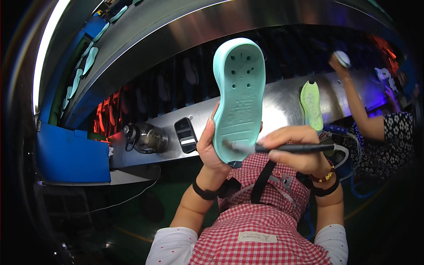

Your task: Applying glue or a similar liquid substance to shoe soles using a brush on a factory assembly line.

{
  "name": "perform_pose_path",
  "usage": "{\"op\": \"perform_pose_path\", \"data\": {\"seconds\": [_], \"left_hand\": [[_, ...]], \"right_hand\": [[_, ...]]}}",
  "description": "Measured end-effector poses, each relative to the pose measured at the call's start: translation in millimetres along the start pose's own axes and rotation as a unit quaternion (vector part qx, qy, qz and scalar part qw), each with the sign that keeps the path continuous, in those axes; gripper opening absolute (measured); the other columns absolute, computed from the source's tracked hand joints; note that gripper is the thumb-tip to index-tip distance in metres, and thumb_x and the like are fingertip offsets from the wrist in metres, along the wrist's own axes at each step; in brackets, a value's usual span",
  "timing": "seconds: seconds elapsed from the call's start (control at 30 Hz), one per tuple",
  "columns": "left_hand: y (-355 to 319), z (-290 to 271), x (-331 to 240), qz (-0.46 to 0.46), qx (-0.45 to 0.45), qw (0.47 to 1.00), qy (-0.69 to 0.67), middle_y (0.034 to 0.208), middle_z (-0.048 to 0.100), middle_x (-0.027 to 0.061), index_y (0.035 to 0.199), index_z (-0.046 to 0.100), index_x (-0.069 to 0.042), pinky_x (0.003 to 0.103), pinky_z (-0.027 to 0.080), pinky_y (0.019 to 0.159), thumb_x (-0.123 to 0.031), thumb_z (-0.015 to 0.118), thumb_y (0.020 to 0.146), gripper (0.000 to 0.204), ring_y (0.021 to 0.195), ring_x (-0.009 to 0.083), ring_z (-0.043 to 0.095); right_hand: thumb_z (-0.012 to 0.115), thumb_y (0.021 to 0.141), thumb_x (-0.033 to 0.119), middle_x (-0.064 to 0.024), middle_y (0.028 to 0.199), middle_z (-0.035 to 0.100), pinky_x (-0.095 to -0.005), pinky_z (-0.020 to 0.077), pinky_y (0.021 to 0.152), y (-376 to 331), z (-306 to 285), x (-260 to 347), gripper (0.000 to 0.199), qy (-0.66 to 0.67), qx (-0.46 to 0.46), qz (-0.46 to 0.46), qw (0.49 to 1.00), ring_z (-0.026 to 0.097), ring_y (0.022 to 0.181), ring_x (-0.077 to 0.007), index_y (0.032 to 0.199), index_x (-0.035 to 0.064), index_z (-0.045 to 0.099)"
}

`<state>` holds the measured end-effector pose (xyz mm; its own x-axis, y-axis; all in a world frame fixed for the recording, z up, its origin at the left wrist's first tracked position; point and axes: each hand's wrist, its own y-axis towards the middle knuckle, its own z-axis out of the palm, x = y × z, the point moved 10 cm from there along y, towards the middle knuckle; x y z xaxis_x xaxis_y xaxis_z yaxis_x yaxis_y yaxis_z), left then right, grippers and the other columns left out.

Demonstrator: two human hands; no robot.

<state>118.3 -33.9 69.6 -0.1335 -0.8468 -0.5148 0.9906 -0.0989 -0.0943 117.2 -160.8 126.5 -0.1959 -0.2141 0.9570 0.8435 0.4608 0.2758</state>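
My left hand (pixel 209 148) holds a mint-green shoe sole (pixel 240 95) upright from its left side and behind, the thumb along its edge. The sole's dished face is towards me, with several small holes near the top and ridges lower down. In my right hand (pixel 295 148) is a brush (pixel 311 149) with a black handle, gripped between thumb and fingers. Its head is smeared by motion and lies over the lower part of the sole. A pale, curved tube or cord (pixel 343 152) shows at the handle's rear end.
A yellow-green sole (pixel 312 106) lies on the metal bench (pixel 278 99). To the left are a dark see-through jug (pixel 148 138) and a black tray (pixel 185 134). Mint-green soles (pixel 90 62) line the far-left belt. At right, another person's arm (pixel 366 117) reaches up with a white object (pixel 342 58).
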Motion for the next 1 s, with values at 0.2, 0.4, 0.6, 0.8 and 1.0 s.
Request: {"op": "perform_pose_path", "data": {"seconds": [0.2,0.4,0.6,0.8,1.0], "left_hand": [[2.9,8.5,-7.2,0.0,0.07,0.998,0.011,0.124,0.044,0.0207,0.128,0.037,-0.002,0.055,0.035,0.093,-0.044,0.029,0.087,0.059,0.107,0.039,0.048],[2.8,11.9,8.9,-0.13,0.106,0.981,-0.092,0.125,0.043,0.021,0.129,0.035,-0.002,0.057,0.032,0.094,-0.042,0.03,0.088,0.058,0.111,0.0388,0.046],[-1.6,-4.4,22.9,-0.239,0.014,0.96,0.147,0.116,0.051,0.0162,0.123,0.041,0.004,0.033,0.044,0.088,-0.026,0.05,0.085,0.048,0.1,0.0229,0.055],[-14.0,-8.6,33.8,-0.331,0.029,0.915,0.227,0.111,0.055,0.0158,0.118,0.047,0.003,0.029,0.046,0.084,-0.021,0.052,0.085,0.041,0.098,0.0195,0.056],[-18.9,-28.9,32.3,-0.341,-0.001,0.901,0.266,0.112,0.054,0.0171,0.121,0.044,0.005,0.029,0.045,0.085,-0.021,0.052,0.085,0.045,0.098,0.0199,0.056]], "right_hand": [[0.067,0.067,0.001,-0.0142,0.087,0.065,-0.0289,0.0495,0.075,-3.3,14.3,2.0,0.021,-0.047,0.066,-0.011,0.997,0.064,0.081,-0.0225,0.088,0.0001,0.064],[0.068,0.067,0.003,-0.0125,0.087,0.065,-0.0314,0.0504,0.074,-15.7,40.3,27.0,0.019,-0.041,0.188,-0.075,0.978,0.063,0.082,-0.0238,0.085,0.0017,0.064],[0.064,0.072,0.008,-0.0108,0.092,0.065,-0.0295,0.0494,0.072,-9.9,30.9,11.6,0.017,-0.121,0.276,-0.035,0.953,0.063,0.086,-0.0235,0.089,0.0041,0.065],[0.056,0.076,0.013,-0.0092,0.098,0.064,-0.028,0.0492,0.071,-11.4,27.1,12.0,0.021,-0.196,0.331,-0.049,0.922,0.062,0.087,-0.022,0.095,0.006,0.063],[0.057,0.069,0.011,-0.0056,0.094,0.065,-0.0296,0.0496,0.067,-18.8,40.1,12.5,0.022,-0.369,0.406,-0.054,0.834,0.063,0.081,-0.0231,0.089,0.0068,0.063]]}}
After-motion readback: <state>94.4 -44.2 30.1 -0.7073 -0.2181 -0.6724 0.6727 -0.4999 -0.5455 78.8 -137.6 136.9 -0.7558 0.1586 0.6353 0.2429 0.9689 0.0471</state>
